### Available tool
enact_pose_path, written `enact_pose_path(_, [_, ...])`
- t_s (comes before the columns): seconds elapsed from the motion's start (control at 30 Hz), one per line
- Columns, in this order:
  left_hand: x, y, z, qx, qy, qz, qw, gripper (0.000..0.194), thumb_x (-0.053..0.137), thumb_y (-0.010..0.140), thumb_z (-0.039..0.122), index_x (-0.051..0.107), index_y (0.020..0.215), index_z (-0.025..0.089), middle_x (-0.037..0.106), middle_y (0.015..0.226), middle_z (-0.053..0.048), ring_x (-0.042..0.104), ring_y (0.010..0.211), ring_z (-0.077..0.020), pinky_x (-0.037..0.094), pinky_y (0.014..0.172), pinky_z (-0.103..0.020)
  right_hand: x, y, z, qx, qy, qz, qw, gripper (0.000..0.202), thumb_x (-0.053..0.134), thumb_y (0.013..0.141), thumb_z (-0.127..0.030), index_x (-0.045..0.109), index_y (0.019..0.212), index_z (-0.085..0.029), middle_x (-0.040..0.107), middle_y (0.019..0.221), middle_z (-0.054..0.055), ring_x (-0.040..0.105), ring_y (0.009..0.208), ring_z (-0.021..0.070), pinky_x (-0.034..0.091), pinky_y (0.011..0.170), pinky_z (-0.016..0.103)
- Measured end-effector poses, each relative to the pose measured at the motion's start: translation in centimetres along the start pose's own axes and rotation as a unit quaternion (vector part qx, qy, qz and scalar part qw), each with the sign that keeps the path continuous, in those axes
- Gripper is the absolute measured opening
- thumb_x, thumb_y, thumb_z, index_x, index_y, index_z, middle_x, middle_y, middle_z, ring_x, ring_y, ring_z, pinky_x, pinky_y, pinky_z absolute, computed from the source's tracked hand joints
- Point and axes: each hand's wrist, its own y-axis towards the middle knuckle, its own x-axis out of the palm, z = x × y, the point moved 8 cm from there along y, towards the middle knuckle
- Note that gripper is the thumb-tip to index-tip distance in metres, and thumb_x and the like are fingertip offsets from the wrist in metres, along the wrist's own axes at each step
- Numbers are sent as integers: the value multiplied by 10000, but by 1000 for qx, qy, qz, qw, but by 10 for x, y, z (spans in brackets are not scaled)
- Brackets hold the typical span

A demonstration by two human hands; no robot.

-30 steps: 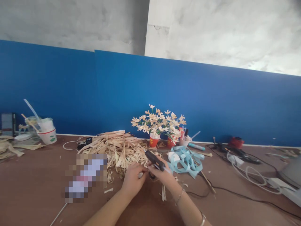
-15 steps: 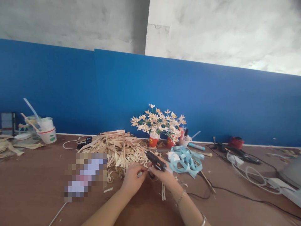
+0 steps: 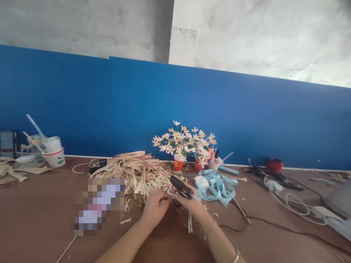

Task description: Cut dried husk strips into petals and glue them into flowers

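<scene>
My right hand point(image 3: 189, 202) is closed around a black glue gun point(image 3: 181, 187), whose nozzle points up and to the left, over the edge of the husk pile. Close beside it, the fingers of my left hand point(image 3: 156, 205) are pinched together, and what they hold is too small to make out. The fingertips of both hands nearly meet. Just beyond them spreads a heap of dry, pale husk strips point(image 3: 137, 171). Light blue ribbon point(image 3: 219, 188) lies in loose loops to the right of my right hand.
Pale husk flowers point(image 3: 183, 140) stand in red cups point(image 3: 178, 164) against the blue partition point(image 3: 192, 102). A white paper cup point(image 3: 55, 157) holding sticks is at far left. A blurred-out object point(image 3: 98, 206) lies left of my hands. Cables point(image 3: 287, 230) and a power strip point(image 3: 333, 221) run along the right.
Both hands keep almost the same pose, with the glue gun still in the right one. The whole view has shifted very slightly.
</scene>
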Motion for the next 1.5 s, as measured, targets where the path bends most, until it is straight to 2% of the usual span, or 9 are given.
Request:
enact_pose_path(0.13, [1,1,-10,-37,-11,9,999,131,539,709,204,663,669,196,637,698,-34,550,730,-185,403,686,-284,-6,0,1,-17,-43,39,998,148,622,683,-236,599,815,-174,593,679,-10,534,637,151,447,619,262])
enact_pose_path(0.27, [-5,2,-28,-121,-51,52,990,159,547,684,287,639,611,179,605,611,-14,533,636,-168,396,595,-259,-14,-3,-10,-68,-77,88,991,114,576,743,-273,565,809,-181,576,715,0,513,661,150,436,630,255])
enact_pose_path(0.37, [-12,2,-35,-170,-99,88,976,214,555,665,361,637,620,168,583,564,5,511,566,-151,381,540,-244,-11,-7,-20,-105,-120,75,984,58,540,769,-242,533,755,-187,539,696,-6,500,645,143,417,614,245])
enact_pose_path(0.47, [-19,2,-37,-190,-127,113,967,255,566,656,401,630,627,156,572,548,13,494,529,-137,376,522,-237,-4,-10,-28,-148,-168,45,974,37,537,748,-185,512,721,-188,533,733,7,501,672,149,409,633,249])
enact_pose_path(0.6, [-24,0,-39,-198,-130,137,962,246,562,671,387,630,645,152,574,539,14,496,521,-137,394,531,-242,3,-13,-29,-172,-200,18,964,98,527,688,-102,493,721,-189,531,785,26,505,718,163,410,654,253])
enact_pose_path(0.83, [-25,0,-37,-190,-123,140,964,245,579,669,393,646,669,157,617,593,0,533,560,-153,417,557,-252,9,-13,-27,-168,-233,5,958,181,503,617,-50,493,727,-193,509,761,18,495,694,165,409,642,252])
enact_pose_path(1.5, [-23,0,-38,-180,-119,139,966,242,581,677,391,649,652,160,621,599,5,529,566,-148,411,560,-245,11,-12,-20,-156,-261,2,953,187,506,595,-39,466,694,-193,506,786,29,499,734,178,399,668,261])
